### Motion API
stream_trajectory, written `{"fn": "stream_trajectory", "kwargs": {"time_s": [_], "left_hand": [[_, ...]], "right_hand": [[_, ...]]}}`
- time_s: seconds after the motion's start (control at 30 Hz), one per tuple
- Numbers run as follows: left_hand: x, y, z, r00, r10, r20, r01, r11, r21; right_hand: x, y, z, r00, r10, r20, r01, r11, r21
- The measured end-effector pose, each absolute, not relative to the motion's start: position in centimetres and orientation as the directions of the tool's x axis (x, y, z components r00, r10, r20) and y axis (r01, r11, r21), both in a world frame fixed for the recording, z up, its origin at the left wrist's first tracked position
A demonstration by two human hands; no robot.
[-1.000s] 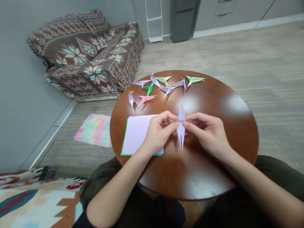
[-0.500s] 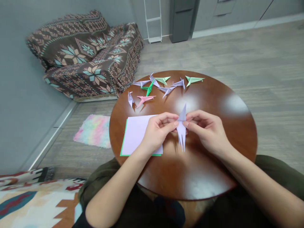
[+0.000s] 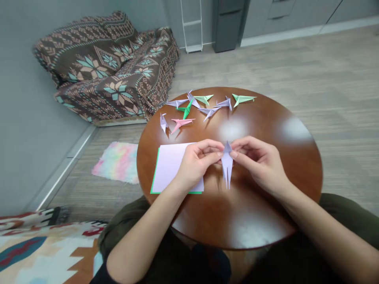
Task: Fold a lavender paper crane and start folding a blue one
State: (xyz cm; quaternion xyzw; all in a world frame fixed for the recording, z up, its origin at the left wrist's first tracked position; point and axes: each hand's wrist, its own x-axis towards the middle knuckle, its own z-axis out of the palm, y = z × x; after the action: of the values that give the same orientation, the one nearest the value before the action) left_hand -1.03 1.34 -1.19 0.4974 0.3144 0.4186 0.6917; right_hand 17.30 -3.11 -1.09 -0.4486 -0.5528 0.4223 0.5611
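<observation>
A lavender origami piece [image 3: 227,162] is held between my two hands above the round brown table [image 3: 266,213]. Its two narrow points face me, and a small triangular flap stands at its far end. My left hand [image 3: 197,161] pinches its left edge between thumb and fingers. On the opposite edge my right hand [image 3: 259,159] pinches it the same way. Under my left wrist lies a stack of square paper [image 3: 170,165], lavender on top with green showing at the rim.
Several folded paper cranes lie along the table's far left side, among them a pink crane [image 3: 181,124], a dark green crane [image 3: 186,109] and a pale green crane [image 3: 242,99]. A covered sofa [image 3: 118,79] stands beyond, with a fluffy pastel rug [image 3: 117,161] on the floor.
The far flap of the lavender piece stood up tall and pointed; now it looks much shorter, tipped over between my fingertips. Both hands keep nearly the same place and grip.
</observation>
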Motion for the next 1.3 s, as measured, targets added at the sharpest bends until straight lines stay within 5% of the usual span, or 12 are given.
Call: {"fn": "stream_trajectory", "kwargs": {"time_s": [0.17, 0.3, 0.63, 0.8, 1.0, 1.3], "left_hand": [[-0.7, 1.0, -0.3, 0.385, 0.922, 0.034, -0.158, 0.030, 0.987], [-0.8, 0.9, -0.2, 0.357, 0.931, 0.082, -0.133, -0.036, 0.990], [-1.2, 1.3, -1.2, 0.468, 0.883, -0.009, -0.283, 0.160, 0.946], [-1.3, 1.3, -1.3, 0.476, 0.879, 0.032, -0.297, 0.126, 0.947], [-1.3, 1.2, -1.0, 0.465, 0.885, 0.014, -0.243, 0.112, 0.964], [-0.6, 1.0, -0.5, 0.340, 0.940, 0.037, -0.277, 0.063, 0.959]], "right_hand": [[17.1, -3.1, -1.2, 0.142, 0.948, 0.285, 0.149, 0.264, -0.953], [17.2, -3.3, -1.0, 0.065, 0.927, 0.371, 0.216, 0.349, -0.912], [17.8, -3.4, -0.6, -0.035, 0.923, 0.383, 0.178, 0.383, -0.906], [18.2, -3.1, -0.5, -0.103, 0.893, 0.439, 0.204, 0.451, -0.869], [17.8, -3.5, -0.4, -0.073, 0.910, 0.409, 0.262, 0.413, -0.872], [17.1, -3.4, -1.2, 0.039, 0.947, 0.318, 0.129, 0.310, -0.942]]}}
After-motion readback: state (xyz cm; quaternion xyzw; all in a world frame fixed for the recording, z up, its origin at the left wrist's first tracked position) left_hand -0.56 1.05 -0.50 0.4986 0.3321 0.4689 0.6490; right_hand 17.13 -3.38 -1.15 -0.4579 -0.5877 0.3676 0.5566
